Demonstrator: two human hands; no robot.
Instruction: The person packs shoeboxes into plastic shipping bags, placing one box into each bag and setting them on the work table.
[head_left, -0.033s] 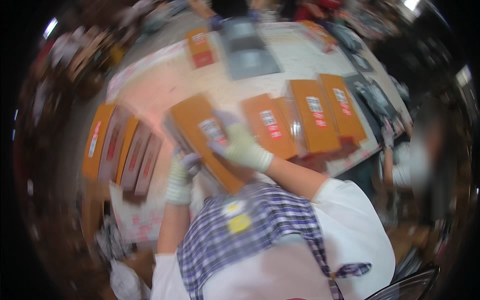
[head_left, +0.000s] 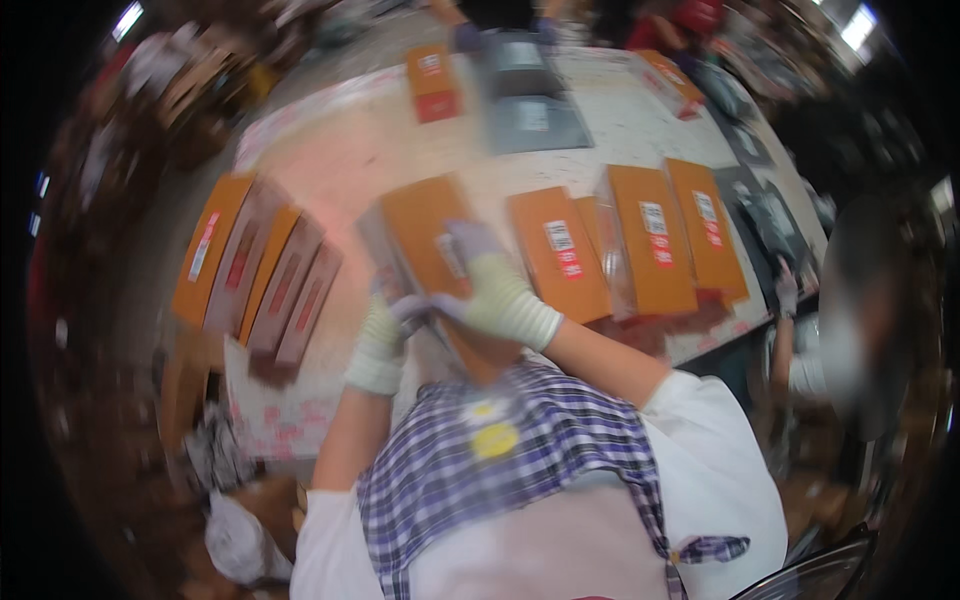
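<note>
An orange box [head_left: 418,208] with a pale side and a blurred white label is between my hands at the near middle of the table [head_left: 320,410]. My left hand [head_left: 385,340], in a white and lavender glove, has its fingers closed on the box's left side. My right hand [head_left: 490,285], gloved alike, grips it from the right across the orange face. Beside it to the right lie several labelled orange boxes [head_left: 645,270]. Several similar boxes [head_left: 210,250] stand side by side at the left. The hands and held box are smeared by motion.
Across the table, a person's gloved hands [head_left: 466,38] are at grey packages [head_left: 530,125], beside an orange box [head_left: 430,80]. Another person's gloved hand [head_left: 786,285] is at grey packages on the right edge. Cartons and bags [head_left: 235,530] lie below the table's left corner.
The held box and both my hands appear slightly higher and further right. The view has shifted a little, moving the table's contents in the picture.
</note>
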